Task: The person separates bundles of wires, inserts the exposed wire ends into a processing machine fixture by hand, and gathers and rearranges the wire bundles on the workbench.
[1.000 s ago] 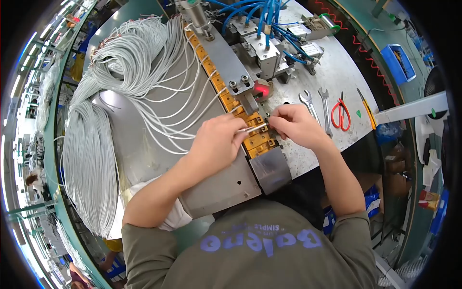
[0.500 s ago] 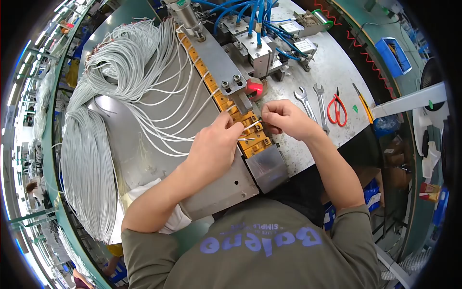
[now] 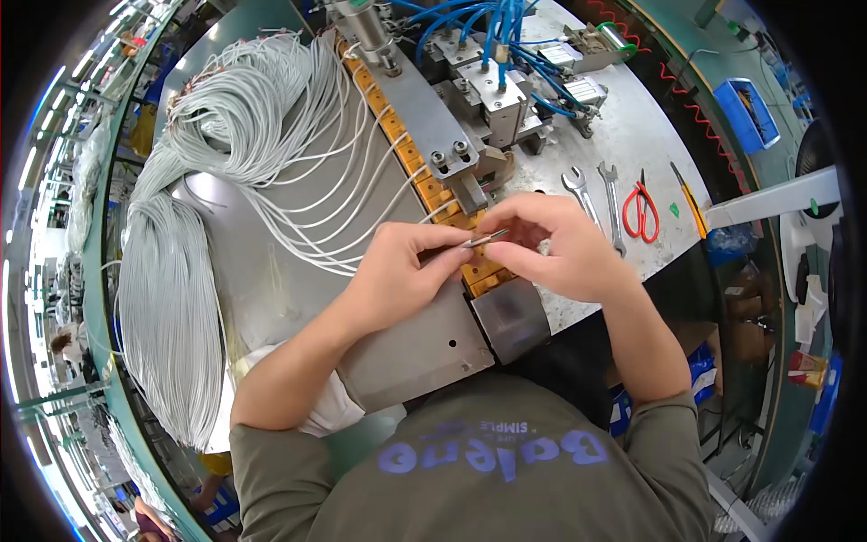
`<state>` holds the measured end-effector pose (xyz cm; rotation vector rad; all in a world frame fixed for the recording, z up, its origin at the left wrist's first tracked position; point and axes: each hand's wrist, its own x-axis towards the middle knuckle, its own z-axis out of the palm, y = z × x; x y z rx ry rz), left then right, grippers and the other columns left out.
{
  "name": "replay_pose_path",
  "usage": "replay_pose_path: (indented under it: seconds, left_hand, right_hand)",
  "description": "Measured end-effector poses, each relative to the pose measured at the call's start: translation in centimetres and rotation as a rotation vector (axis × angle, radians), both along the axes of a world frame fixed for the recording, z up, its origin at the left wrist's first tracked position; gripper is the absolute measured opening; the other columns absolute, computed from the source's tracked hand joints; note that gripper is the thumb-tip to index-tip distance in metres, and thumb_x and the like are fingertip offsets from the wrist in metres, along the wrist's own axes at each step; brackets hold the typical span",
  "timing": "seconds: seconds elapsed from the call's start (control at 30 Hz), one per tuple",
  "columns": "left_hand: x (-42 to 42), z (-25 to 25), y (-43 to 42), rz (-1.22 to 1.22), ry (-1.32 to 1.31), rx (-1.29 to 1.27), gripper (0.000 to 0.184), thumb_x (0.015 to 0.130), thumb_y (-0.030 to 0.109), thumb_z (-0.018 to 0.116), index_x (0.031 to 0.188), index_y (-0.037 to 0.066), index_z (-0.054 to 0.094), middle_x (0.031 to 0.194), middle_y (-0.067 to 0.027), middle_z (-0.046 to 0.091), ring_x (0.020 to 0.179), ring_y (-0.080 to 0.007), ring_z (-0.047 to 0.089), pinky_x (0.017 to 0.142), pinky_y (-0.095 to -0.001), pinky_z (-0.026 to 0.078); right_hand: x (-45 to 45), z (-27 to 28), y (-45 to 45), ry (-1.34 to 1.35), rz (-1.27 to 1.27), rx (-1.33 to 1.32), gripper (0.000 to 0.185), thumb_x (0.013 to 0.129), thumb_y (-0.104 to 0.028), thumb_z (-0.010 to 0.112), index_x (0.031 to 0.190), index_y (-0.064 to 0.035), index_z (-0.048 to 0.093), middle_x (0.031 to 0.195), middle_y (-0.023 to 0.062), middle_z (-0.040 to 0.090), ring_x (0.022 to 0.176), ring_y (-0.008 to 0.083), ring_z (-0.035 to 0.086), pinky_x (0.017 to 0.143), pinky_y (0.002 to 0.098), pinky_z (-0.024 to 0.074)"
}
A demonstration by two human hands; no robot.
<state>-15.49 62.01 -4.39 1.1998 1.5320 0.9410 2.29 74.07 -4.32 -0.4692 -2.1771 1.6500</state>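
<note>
My left hand point(image 3: 406, 269) pinches a grey cable end point(image 3: 480, 240) between thumb and index finger. The tip points toward my right hand point(image 3: 562, 248), whose thumb and index finger are apart on either side of it. Both hands hover over the near end of a row of orange-yellow fixture blocks point(image 3: 489, 276), partly covering it. White cables point(image 3: 307, 237) run from the left to the blocks farther along the row. What lies inside the curl of my right fingers is hidden.
A large bundle of grey cables point(image 3: 167, 316) hangs over the left table edge. Ahead stands a press with a metal bar point(image 3: 420, 117) and blue air hoses point(image 3: 502, 45). Two wrenches point(image 3: 611, 203), red-handled scissors point(image 3: 642, 215) and a yellow-handled tool point(image 3: 691, 203) lie at right.
My left hand has lifted a cable end off the fixture blocks. My right hand's fingers have parted around the tip. The red glow on the press is gone.
</note>
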Motion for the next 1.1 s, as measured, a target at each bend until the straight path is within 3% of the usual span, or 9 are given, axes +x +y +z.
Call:
replay_pose_path:
  seconds: [0.07, 0.17, 0.3, 0.33, 0.5, 0.8, 0.93, 1.03, 1.1]
  left_hand:
    - [-0.3, 0.1, -0.2, 0.013, -0.013, -0.006, 0.018, 0.090, 0.004, 0.059, 0.105, -0.003, 0.066, 0.093, -0.0047, 0.068, 0.079, -0.0075, 0.061, 0.070, -0.0212, 0.049]
    - [-0.9, 0.2, 0.6, 0.167, 0.162, 0.433, 0.015, 0.088, 0.002, 0.060, 0.102, -0.001, 0.066, 0.094, -0.0026, 0.066, 0.074, -0.0073, 0.060, 0.067, -0.0210, 0.048]
    - [1.2, 2.7, 0.0, 0.027, 0.102, 0.077, 0.017, 0.084, 0.000, 0.065, 0.100, 0.001, 0.065, 0.089, -0.0010, 0.062, 0.063, -0.0048, 0.050, 0.058, -0.0204, 0.041]
    - [0.8, 0.6, 0.0, -0.034, 0.123, 0.263, 0.016, 0.084, 0.002, 0.065, 0.100, 0.001, 0.066, 0.086, -0.0004, 0.063, 0.063, -0.0032, 0.049, 0.056, -0.0196, 0.040]
    - [0.6, 1.6, -0.3, -0.025, -0.011, -0.032, 0.014, 0.089, 0.008, 0.063, 0.096, -0.003, 0.067, 0.075, -0.0019, 0.063, 0.069, -0.0033, 0.054, 0.059, -0.0193, 0.042]
    - [1.1, 0.8, -0.3, -0.079, 0.028, 0.004, 0.015, 0.089, 0.009, 0.062, 0.096, -0.004, 0.066, 0.074, -0.0037, 0.063, 0.064, -0.0059, 0.053, 0.056, -0.0225, 0.042]
    - [1.6, 0.2, -0.4, -0.118, 0.347, 0.326, 0.011, 0.086, 0.003, 0.062, 0.093, -0.003, 0.066, 0.071, -0.0077, 0.062, 0.059, -0.0110, 0.053, 0.054, -0.0247, 0.042]
    - [1.6, 0.0, -0.7, -0.070, 0.324, 0.361, 0.010, 0.083, 0.001, 0.063, 0.092, -0.003, 0.065, 0.070, -0.0091, 0.061, 0.057, -0.0128, 0.052, 0.052, -0.0261, 0.041]
    - [1.8, 0.3, -0.8, -0.027, 0.185, 0.271, 0.010, 0.083, 0.000, 0.063, 0.092, -0.003, 0.065, 0.070, -0.0087, 0.061, 0.057, -0.0122, 0.050, 0.052, -0.0270, 0.041]
  right_hand:
    - [0.0, -0.8, -0.2, -0.008, -0.050, -0.108, 0.010, 0.084, -0.007, 0.063, 0.087, 0.0024, 0.063, 0.070, 0.0011, 0.060, 0.063, 0.0049, 0.053, 0.056, 0.0227, 0.0429]
    - [0.0, -1.2, 0.0, -0.045, -0.117, -0.257, 0.010, 0.085, -0.007, 0.063, 0.087, 0.0027, 0.063, 0.070, 0.0007, 0.060, 0.063, 0.0045, 0.052, 0.056, 0.0222, 0.0429]
    - [0.2, 0.1, -0.6, -0.041, -0.058, -0.296, 0.012, 0.086, -0.008, 0.065, 0.091, 0.0023, 0.063, 0.074, 0.0000, 0.061, 0.065, 0.0035, 0.053, 0.058, 0.0206, 0.0430]
    - [0.3, 0.4, -0.5, -0.041, -0.004, -0.304, 0.013, 0.086, -0.009, 0.065, 0.091, 0.0022, 0.063, 0.075, 0.0001, 0.062, 0.066, 0.0034, 0.053, 0.058, 0.0204, 0.0431]
    - [0.6, -1.0, 0.6, -0.095, -0.004, -0.389, 0.015, 0.085, -0.010, 0.067, 0.093, 0.0031, 0.064, 0.077, 0.0013, 0.063, 0.067, 0.0035, 0.054, 0.058, 0.0197, 0.0434]
    - [1.2, 0.1, -0.6, -0.150, 0.014, -0.289, 0.012, 0.085, -0.007, 0.060, 0.089, 0.0041, 0.062, 0.074, 0.0040, 0.064, 0.064, 0.0066, 0.055, 0.058, 0.0230, 0.0450]
    - [1.0, 0.3, -1.2, -0.143, -0.022, -0.217, 0.010, 0.085, -0.006, 0.058, 0.087, 0.0035, 0.060, 0.073, 0.0022, 0.062, 0.064, 0.0057, 0.054, 0.058, 0.0219, 0.0442]
    - [0.6, -0.6, -0.6, -0.095, 0.024, -0.559, 0.009, 0.085, -0.006, 0.058, 0.086, 0.0029, 0.059, 0.071, -0.0002, 0.060, 0.062, 0.0042, 0.053, 0.056, 0.0206, 0.0423]
    - [0.7, -0.4, -0.5, -0.094, 0.021, -0.526, 0.008, 0.085, -0.005, 0.058, 0.086, 0.0027, 0.059, 0.071, -0.0014, 0.058, 0.061, 0.0036, 0.052, 0.054, 0.0200, 0.0413]
